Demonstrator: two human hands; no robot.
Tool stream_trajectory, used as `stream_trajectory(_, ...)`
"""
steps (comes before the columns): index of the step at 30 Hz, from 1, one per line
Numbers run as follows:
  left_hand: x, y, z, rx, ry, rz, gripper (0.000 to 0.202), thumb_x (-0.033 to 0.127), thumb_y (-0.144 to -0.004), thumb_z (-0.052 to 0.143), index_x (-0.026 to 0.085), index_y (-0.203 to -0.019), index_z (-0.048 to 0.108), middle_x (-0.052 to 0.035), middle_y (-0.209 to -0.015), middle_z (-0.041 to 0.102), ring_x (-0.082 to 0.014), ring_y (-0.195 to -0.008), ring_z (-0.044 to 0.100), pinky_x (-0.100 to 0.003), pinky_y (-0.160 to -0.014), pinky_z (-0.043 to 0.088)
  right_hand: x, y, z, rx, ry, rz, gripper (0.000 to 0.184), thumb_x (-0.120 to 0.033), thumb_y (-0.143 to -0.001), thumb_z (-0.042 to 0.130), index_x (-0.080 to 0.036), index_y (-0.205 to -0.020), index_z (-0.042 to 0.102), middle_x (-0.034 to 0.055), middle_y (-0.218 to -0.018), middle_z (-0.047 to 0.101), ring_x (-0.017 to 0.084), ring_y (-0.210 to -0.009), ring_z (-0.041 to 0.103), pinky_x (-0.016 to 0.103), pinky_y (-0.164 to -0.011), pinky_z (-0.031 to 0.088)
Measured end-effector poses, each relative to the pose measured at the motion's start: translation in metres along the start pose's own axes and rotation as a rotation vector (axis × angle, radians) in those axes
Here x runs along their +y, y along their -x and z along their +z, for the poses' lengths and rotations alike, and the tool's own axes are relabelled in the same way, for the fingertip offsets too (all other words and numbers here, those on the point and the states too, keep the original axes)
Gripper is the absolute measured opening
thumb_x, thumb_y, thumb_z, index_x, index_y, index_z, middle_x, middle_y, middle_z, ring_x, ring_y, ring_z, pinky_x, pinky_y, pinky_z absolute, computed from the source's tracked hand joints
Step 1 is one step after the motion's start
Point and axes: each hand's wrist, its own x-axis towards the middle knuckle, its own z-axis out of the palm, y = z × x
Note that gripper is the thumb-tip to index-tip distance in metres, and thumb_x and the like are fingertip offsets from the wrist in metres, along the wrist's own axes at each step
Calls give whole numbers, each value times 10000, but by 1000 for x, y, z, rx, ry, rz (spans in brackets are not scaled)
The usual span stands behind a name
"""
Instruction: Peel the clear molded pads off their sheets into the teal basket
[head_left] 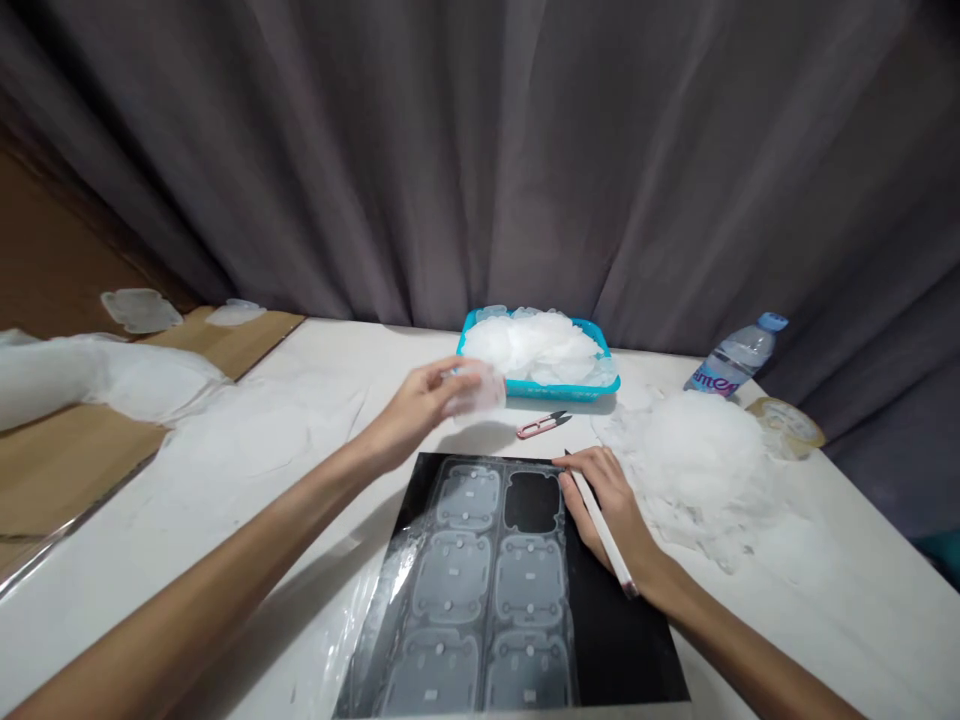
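Observation:
My left hand [420, 410] pinches a thin translucent plastic piece [476, 388], blurred by motion, just in front of the blue basket [559, 388]. Resting on the black board [622, 650], my right hand [609, 500] holds a slim white pen-shaped tool [604, 530] with a thin dark tip pointing away from me. A clear plastic sheet [491, 560] lies on the board's left and middle, bearing several rounded-square translucent shapes. Its upper right spot is an opening [533, 502] where the black board shows through.
White translucent pieces [536, 342] heap up in the basket. Red-handled thread snips [544, 425] lie before it. At right are a white pile [697, 450], a water bottle [739, 355] and a tape roll [787, 425]. Cardboard [97, 455] and white plastic sheets [247, 430] occupy the left.

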Motion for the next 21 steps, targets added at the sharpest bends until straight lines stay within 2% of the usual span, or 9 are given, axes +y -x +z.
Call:
stream_trajectory(4, 23, -72, 4, 247, -217, 475, 366, 467, -959, 603, 168, -1161, 666, -137, -1333, 704, -269, -1257, 641, -416, -1124, 464, -2, -3, 1, 20, 52, -47, 211, -123, -992, 527, -224, -1142, 634, 78, -973, 648, 246, -926, 611, 413, -838, 551)
stream_trajectory(6, 24, -96, 14, 149, -409, 542, 425, 458, -1008, 496, 168, -1310, 570, -163, -1524, 555, -276, -1430, 504, -439, -1199, 377, -3, -3, 1, 24, 76, -71, 209, -124, -991, 527, -223, -1136, 641, 78, -959, 648, 247, -907, 618, 413, -820, 560)
stream_trajectory(8, 18, -102, 24, 51, -467, 526, 533, 471, -961, 574, 154, -1385, 510, -198, -1624, 421, -318, -1502, 412, -485, -1226, 330, -4, -3, 2, 27, 95, -99, 209, -127, -992, 523, -218, -1137, 644, 82, -957, 647, 248, -895, 621, 412, -810, 567)
stream_trajectory(10, 9, -89, 28, -24, -530, 518, 629, 474, -921, 654, 166, -1440, 475, -193, -1664, 353, -335, -1541, 336, -521, -1261, 241, -5, -3, 2, 20, 108, -123, 218, -124, -992, 520, -209, -1151, 644, 89, -964, 647, 248, -896, 621, 403, -802, 574)
stream_trajectory(12, 3, -61, 23, -41, -662, 510, 611, 481, -1000, 544, 190, -1513, 386, -173, -1702, 270, -316, -1555, 306, -531, -1265, 226, -5, -3, 3, 8, 114, -146, 223, -123, -996, 520, -202, -1161, 647, 92, -966, 649, 248, -895, 622, 395, -795, 577)
stream_trajectory(14, -3, -26, 12, -5, -708, 440, 568, 486, -1025, 516, 229, -1515, 388, -146, -1652, 384, -322, -1502, 399, -538, -1234, 298, -4, -2, 2, -6, 91, -170, 213, -134, -1007, 523, -203, -1159, 656, 89, -967, 661, 243, -886, 628, 395, -797, 576)
stream_trajectory(16, -10, 11, -2, -121, -766, 356, 592, 528, -1000, 569, 278, -1511, 408, -121, -1582, 483, -328, -1455, 457, -540, -1218, 332, -2, -2, 1, -31, 27, -173, 206, -149, -1022, 524, -214, -1155, 666, 82, -978, 679, 235, -888, 644, 397, -814, 576)
stream_trajectory(18, -21, 43, -16, -302, -826, 244, 662, 552, -957, 641, 319, -1528, 400, -100, -1588, 474, -328, -1456, 449, -517, -1208, 368, -2, 0, -2, -77, -64, -146, 214, -164, -1037, 516, -229, -1169, 671, 75, -1003, 698, 226, -911, 667, 394, -849, 575)
stream_trajectory(21, -40, 78, -32, -401, -860, 173, 728, 568, -923, 687, 328, -1543, 392, -102, -1605, 448, -335, -1468, 429, -518, -1206, 384, -7, 0, -7, -193, -186, -40, 262, -218, -1050, 519, -243, -1284, 637, 74, -1081, 723, 214, -961, 701, 369, -894, 578)
